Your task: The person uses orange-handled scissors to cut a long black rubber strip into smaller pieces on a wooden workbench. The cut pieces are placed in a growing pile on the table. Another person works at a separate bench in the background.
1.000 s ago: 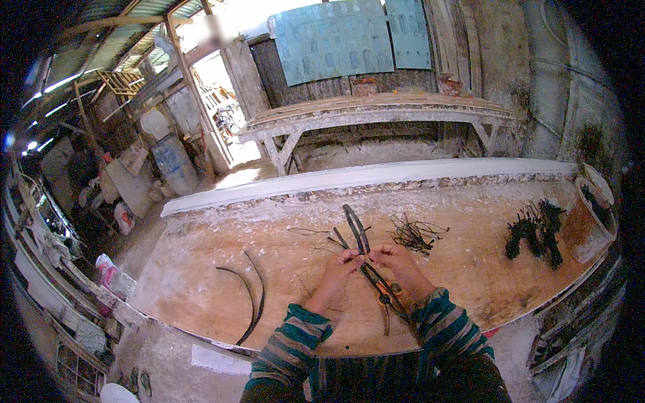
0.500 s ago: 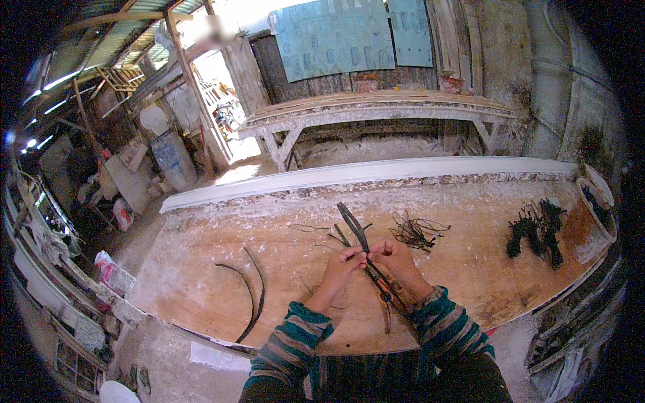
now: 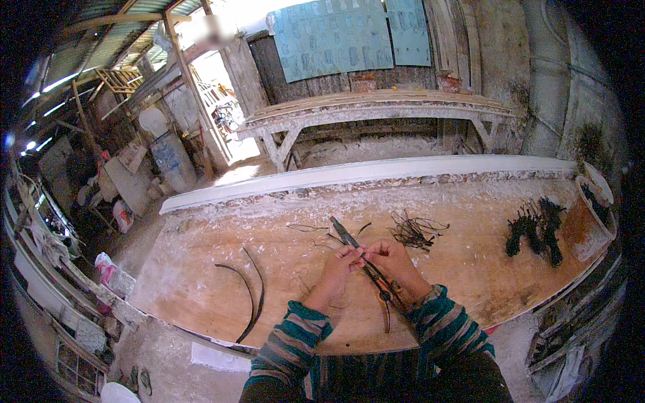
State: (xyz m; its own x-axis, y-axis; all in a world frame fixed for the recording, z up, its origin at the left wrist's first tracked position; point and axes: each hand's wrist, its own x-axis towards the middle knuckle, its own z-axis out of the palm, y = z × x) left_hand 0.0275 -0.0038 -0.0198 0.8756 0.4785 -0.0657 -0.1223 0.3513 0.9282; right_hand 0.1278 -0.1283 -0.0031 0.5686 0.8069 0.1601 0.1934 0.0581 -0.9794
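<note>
1. Broadest is the wooden surface [image 3: 181, 262], spread out under both hands, dusted with white flecks and edged at 12 o'clock by a long white board.
2. A blue drum [image 3: 173, 164] stands well beyond it at 10 o'clock from the hands.
3. A tilted, whitish-stained orange-brown bucket [image 3: 584, 235] sits at 3 o'clock, near the surface's far right end.
4. Two curved dark strips [image 3: 258, 305] lie between 8 and 9 o'clock.
5. Knotted black bundles [image 3: 552, 232] rest at 3 o'clock, just beside the bucket.
6. A loose tangle of thin dark strands [image 3: 415, 232] lies near, at 2 o'clock.
7. The left grip [image 3: 353, 255] is pinched closed, thumb against fingers, on a dark strip.
8. The right grip [image 3: 371, 252] is pinched closed on that strip, just beside the left.
9. A dark tool [image 3: 385, 295] with a round joint lies at 5 o'clock, partly hidden.
10. The held dark strip [image 3: 343, 230] points toward 11 o'clock.
</note>
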